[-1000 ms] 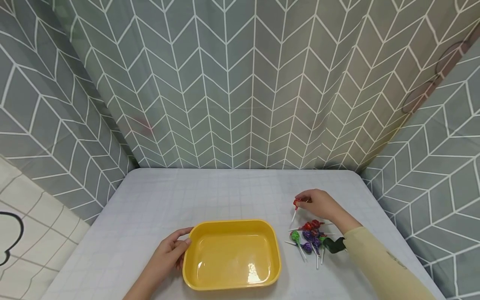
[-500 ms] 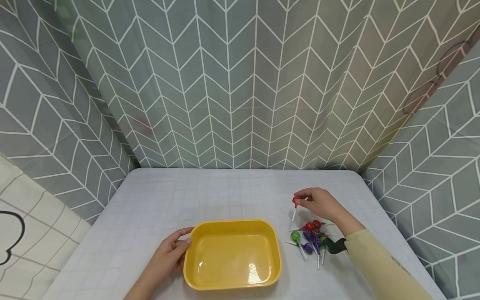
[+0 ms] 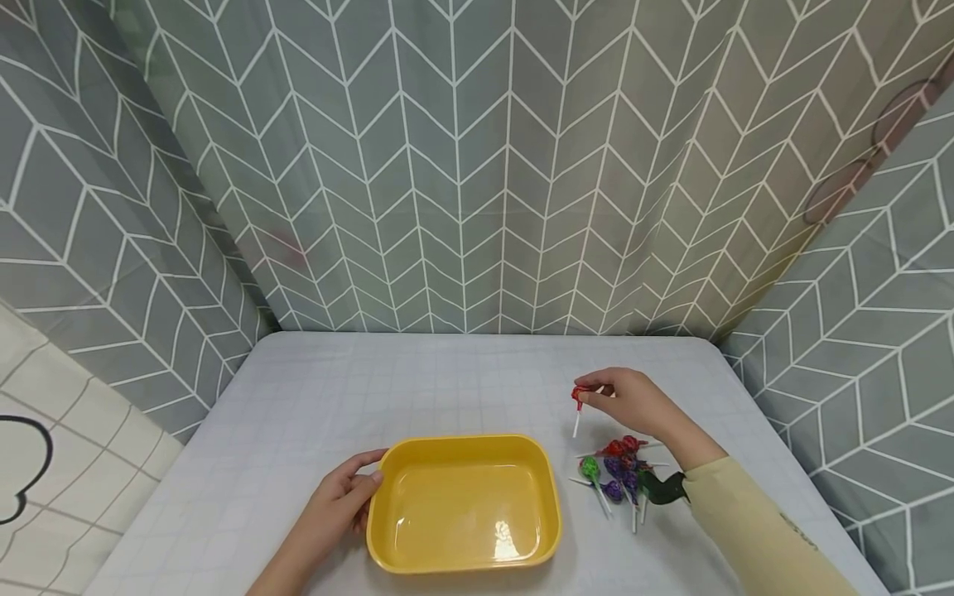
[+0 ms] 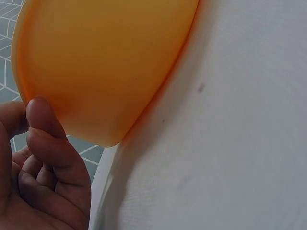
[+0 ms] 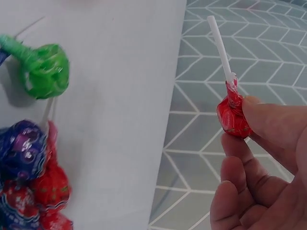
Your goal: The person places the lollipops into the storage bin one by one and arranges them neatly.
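Observation:
My right hand [image 3: 624, 401] pinches a red-wrapped lollipop [image 5: 233, 120] by its round head, thumb against fingers. In the head view its white stick hangs downward, above the table just behind a pile of lollipops [image 3: 614, 468]. Red, purple and green wrappers show in that pile, with sticks pointing in different directions. At the left end of a yellow tray [image 3: 464, 566], my left hand [image 3: 337, 499] grips the rim between thumb and fingers. The tray's inside is bare. In the left wrist view, the thumb and fingers [image 4: 44, 115] meet at the tray's edge.
A white cloth covers the table [image 3: 417, 381]. Grey curtains [image 3: 477, 165] with white chevron lines stand behind it and at both sides. A dark, leaf-shaped item [image 3: 663, 488] lies between the pile and the right sleeve.
Holding the red lollipop, my right hand has shifted slightly left and away from the pile. My left hand keeps its grip on the tray; the pile looks unchanged.

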Demonstrator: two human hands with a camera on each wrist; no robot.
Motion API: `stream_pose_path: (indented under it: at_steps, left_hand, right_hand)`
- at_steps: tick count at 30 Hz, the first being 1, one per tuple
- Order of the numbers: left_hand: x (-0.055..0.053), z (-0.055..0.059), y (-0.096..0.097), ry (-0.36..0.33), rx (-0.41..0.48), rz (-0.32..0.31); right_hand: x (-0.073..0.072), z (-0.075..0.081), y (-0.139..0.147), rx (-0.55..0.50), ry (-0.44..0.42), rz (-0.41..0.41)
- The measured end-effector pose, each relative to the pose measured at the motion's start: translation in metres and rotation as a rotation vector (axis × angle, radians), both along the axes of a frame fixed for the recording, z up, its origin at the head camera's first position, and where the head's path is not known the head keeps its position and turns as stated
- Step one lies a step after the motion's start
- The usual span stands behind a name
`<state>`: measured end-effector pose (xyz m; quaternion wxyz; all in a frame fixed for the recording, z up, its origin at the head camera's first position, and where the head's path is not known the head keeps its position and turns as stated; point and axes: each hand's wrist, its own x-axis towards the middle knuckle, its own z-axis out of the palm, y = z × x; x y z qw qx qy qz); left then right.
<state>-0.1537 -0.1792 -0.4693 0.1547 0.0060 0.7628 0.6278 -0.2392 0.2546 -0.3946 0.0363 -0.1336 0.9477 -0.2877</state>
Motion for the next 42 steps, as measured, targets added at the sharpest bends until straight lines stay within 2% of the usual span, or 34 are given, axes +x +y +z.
stream_pose_path:
  at_steps: [13,18,35,38,42]
  left_hand:
    - [0.002,0.002,-0.001,0.008,0.002,-0.001]
    - [0.002,0.002,-0.001,0.007,0.007,-0.005]
    - [0.000,0.002,-0.002,0.021,0.017,-0.012]
    - [0.000,0.000,-0.003,0.022,0.021,-0.015]
    - [-0.004,-0.010,-0.005,0.016,0.022,-0.009]
  right_hand:
    - [0.008,0.017,-0.024,-0.007,-0.006,0.054]
    - [0.011,0.023,-0.034,-0.006,0.025,0.103]
    - [0.014,0.030,-0.069,-0.017,0.043,0.234]
    - [0.014,0.031,-0.076,-0.014,0.044,0.264]
    - [0.014,0.031,-0.084,-0.010,0.044,0.296]
